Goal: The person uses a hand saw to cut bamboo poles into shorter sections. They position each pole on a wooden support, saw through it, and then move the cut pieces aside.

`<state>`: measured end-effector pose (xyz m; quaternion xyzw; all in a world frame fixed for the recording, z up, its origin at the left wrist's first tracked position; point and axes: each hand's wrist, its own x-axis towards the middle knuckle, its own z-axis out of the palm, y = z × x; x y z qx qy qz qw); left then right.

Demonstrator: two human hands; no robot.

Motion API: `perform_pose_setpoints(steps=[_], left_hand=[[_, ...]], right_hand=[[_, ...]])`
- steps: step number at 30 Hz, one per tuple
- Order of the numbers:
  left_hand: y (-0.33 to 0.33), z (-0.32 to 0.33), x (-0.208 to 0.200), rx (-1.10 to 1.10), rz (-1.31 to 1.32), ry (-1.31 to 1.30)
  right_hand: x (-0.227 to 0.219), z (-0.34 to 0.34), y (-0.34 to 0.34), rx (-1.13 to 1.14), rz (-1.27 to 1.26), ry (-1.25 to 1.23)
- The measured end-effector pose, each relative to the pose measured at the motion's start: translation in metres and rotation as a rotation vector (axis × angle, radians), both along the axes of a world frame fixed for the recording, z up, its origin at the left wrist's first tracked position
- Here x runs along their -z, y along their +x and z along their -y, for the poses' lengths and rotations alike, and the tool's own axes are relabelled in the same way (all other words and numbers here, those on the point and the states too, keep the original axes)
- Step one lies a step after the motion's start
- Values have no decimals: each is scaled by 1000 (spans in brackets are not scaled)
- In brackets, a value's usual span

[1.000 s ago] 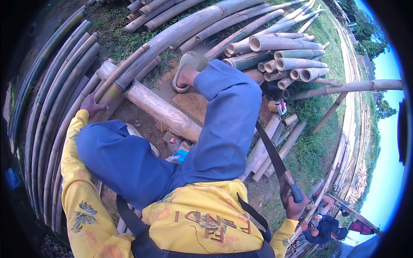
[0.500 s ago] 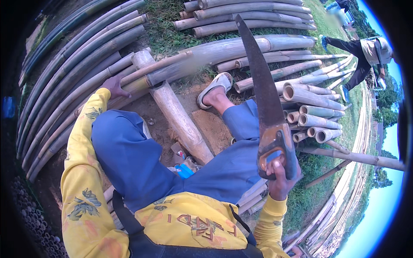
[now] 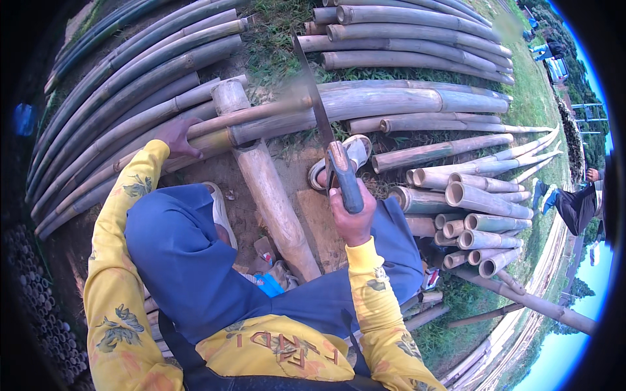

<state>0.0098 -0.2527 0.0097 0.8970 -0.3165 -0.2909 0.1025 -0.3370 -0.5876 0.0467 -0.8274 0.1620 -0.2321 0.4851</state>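
Note:
My right hand (image 3: pixel 354 215) is wrapped round the handle of a handsaw (image 3: pixel 319 107). The saw points away from me, its blade nearly edge-on, and crosses the view at the far end of a thin bamboo pole (image 3: pixel 261 112); whether they touch I cannot tell. On the left, my left hand (image 3: pixel 179 138) grips that thin pole, thumb toward me. The pole lies along a thicker bamboo pole (image 3: pixel 280 124). Under both, a stout bamboo log (image 3: pixel 277 202) runs crosswise toward me, between my legs.
Long bamboo poles (image 3: pixel 130 85) lie side by side at left. More cut bamboo (image 3: pixel 417 32) is stacked at the back, and open-ended pieces (image 3: pixel 482 221) are piled at right. A blue item (image 3: pixel 268 284) lies by the log's near end. Another person (image 3: pixel 577 205) is at the far right.
My right hand has brought the saw leftward and turned it from broadside to nearly edge-on, toward the thin pole's end. My left hand stays on the pole. The whole view has shifted.

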Motion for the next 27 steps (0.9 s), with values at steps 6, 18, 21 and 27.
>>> perform_pose_setpoints(steps=[6,18,21,27], left_hand=[[16,-32,34,-109,-18,-39],[60,-46,111,38,217,-21],[61,-44,113,58,208,9],[68,-80,128,57,226,-73]], right_hand=[[-23,3,18,-105,-81,145],[-18,6,26,-23,-21,90],[-19,4,18,-14,-21,141],[-33,1,-33,-82,-50,150]])
